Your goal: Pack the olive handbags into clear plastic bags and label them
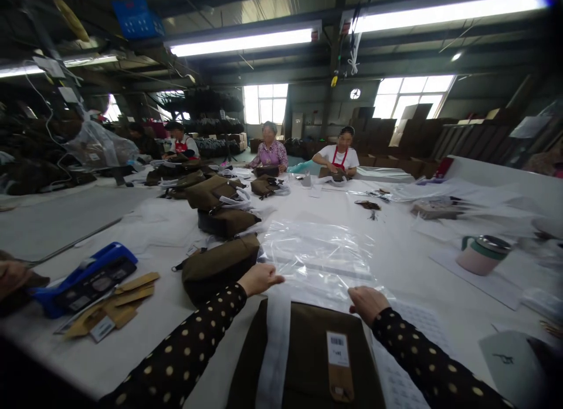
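Note:
A clear plastic bag (321,247) lies flat on the white table, stretched out between my two hands. My left hand (260,279) pinches its near left edge, fingers closed. At the near right edge, my right hand (368,303) has its fingers closed on the same plastic. Just below them, close to me, lies an olive-brown fabric bag (308,333) with a white strap (275,344) across it. A brown hang tag (339,368) with a white barcode label rests on its front. Another olive bag (220,265) lies beyond my left forearm.
A blue tape dispenser (88,277) and several brown tags (116,306) lie at left, with a person's hand (13,280) at the edge. A lidded mug (484,253) stands at right. Olive bags (215,192) are piled ahead. Co-workers (270,151) sit across the table.

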`<state>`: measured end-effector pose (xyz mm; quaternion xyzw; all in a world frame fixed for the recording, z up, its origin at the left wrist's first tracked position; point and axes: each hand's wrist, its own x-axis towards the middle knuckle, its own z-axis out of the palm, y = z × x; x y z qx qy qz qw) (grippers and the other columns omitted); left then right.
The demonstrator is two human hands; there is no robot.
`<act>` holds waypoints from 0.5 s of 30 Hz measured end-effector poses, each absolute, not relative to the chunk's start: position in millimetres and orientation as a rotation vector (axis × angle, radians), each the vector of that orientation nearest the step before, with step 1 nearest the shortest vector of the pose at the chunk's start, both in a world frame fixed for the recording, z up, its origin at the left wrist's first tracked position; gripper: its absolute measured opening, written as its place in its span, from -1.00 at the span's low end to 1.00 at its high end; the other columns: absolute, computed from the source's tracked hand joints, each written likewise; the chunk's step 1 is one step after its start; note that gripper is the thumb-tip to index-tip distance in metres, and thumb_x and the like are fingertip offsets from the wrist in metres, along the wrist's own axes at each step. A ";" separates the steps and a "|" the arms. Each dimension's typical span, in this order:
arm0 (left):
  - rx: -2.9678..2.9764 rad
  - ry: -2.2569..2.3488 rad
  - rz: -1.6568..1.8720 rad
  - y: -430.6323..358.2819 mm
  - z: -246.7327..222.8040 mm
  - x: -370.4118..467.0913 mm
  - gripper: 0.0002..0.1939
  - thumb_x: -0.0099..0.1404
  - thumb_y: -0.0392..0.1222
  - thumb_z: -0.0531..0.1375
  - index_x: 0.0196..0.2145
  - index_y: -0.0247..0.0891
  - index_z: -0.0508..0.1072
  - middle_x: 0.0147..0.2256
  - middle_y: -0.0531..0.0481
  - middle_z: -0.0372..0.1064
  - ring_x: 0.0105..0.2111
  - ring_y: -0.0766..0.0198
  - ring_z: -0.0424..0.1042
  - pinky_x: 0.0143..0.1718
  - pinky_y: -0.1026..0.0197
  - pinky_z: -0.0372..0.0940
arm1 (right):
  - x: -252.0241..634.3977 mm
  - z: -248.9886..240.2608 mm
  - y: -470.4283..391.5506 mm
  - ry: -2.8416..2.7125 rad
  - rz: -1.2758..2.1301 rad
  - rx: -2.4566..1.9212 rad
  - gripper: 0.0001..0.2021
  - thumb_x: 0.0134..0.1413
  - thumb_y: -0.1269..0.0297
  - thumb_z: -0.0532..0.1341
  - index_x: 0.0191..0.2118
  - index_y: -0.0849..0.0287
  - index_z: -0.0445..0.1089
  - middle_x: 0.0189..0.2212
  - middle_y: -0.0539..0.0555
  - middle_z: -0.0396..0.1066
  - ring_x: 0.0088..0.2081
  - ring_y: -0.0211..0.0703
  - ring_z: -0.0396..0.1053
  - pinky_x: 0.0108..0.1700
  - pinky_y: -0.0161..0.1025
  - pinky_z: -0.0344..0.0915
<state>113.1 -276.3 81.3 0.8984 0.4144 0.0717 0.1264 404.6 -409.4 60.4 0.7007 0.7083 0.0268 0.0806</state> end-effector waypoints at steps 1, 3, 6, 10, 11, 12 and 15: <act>2.592 1.232 0.236 -276.3 80.3 111.9 -0.61 0.21 0.10 0.04 -0.53 -0.27 0.34 -0.55 0.03 0.30 -0.47 0.28 0.34 -0.47 0.31 0.11 | 404.8 60.5 -410.0 2.121 0.094 2.100 -0.86 -0.16 0.47 0.28 -0.39 0.24 0.33 -0.37 0.16 0.42 -0.27 0.03 0.39 -0.26 -0.17 0.23; 2.549 1.268 0.277 -277.0 78.9 108.7 -0.65 0.19 0.09 0.07 -0.48 -0.27 0.35 -0.51 0.01 0.32 -0.43 0.26 0.35 -0.43 0.29 0.12 | 406.0 62.9 -409.7 2.138 0.124 2.110 -0.80 -0.17 0.37 0.30 -0.35 0.24 0.31 -0.36 0.17 0.41 -0.25 0.05 0.36 -0.21 -0.14 0.21; 2.484 1.278 0.311 -280.9 74.5 102.6 -0.80 0.01 -0.13 0.28 -0.48 -0.26 0.35 -0.46 0.01 0.35 -0.40 0.24 0.36 -0.38 0.28 0.13 | 412.2 64.4 -406.1 2.165 0.084 2.226 -0.67 -0.02 0.02 0.16 -0.33 0.23 0.23 -0.36 0.19 0.38 -0.26 0.03 0.35 -0.22 -0.14 0.21; 2.306 1.404 0.452 -286.7 65.9 94.8 -0.84 -0.04 -0.31 0.27 -0.58 -0.26 0.31 -0.51 0.03 0.32 -0.43 0.26 0.35 -0.35 0.27 0.12 | 432.9 53.0 -401.8 2.271 0.014 2.470 -0.66 0.13 -0.02 -0.13 -0.44 0.14 0.10 -0.49 0.10 0.31 -0.40 -0.08 0.32 -0.33 -0.19 0.19; 2.244 1.456 0.513 -287.3 64.4 93.6 -0.83 -0.03 -0.30 0.26 -0.60 -0.26 0.29 -0.55 0.05 0.29 -0.44 0.27 0.33 -0.36 0.28 0.12 | 440.3 48.7 -401.7 2.339 0.095 2.448 -0.68 0.13 0.01 -0.13 -0.46 0.12 0.10 -0.51 0.09 0.30 -0.43 -0.08 0.30 -0.34 -0.17 0.17; 2.177 1.507 0.584 -287.7 63.4 92.6 -0.81 -0.02 -0.28 0.25 -0.63 -0.26 0.27 -0.59 0.07 0.25 -0.47 0.28 0.32 -0.38 0.28 0.11 | 448.1 44.5 -402.1 2.409 0.181 2.400 -0.71 0.11 0.05 -0.12 -0.47 0.11 0.11 -0.53 0.08 0.29 -0.44 -0.06 0.29 -0.33 -0.14 0.16; 1.951 1.618 0.830 -288.4 61.8 91.8 -0.73 0.05 -0.21 0.21 -0.67 -0.26 0.21 -0.67 0.13 0.11 -0.56 0.35 0.22 -0.45 0.31 0.08 | 472.7 35.0 -405.9 2.420 0.213 2.434 -0.81 0.01 0.14 -0.04 -0.51 0.08 0.15 -0.56 0.07 0.28 -0.46 -0.01 0.27 -0.30 -0.08 0.15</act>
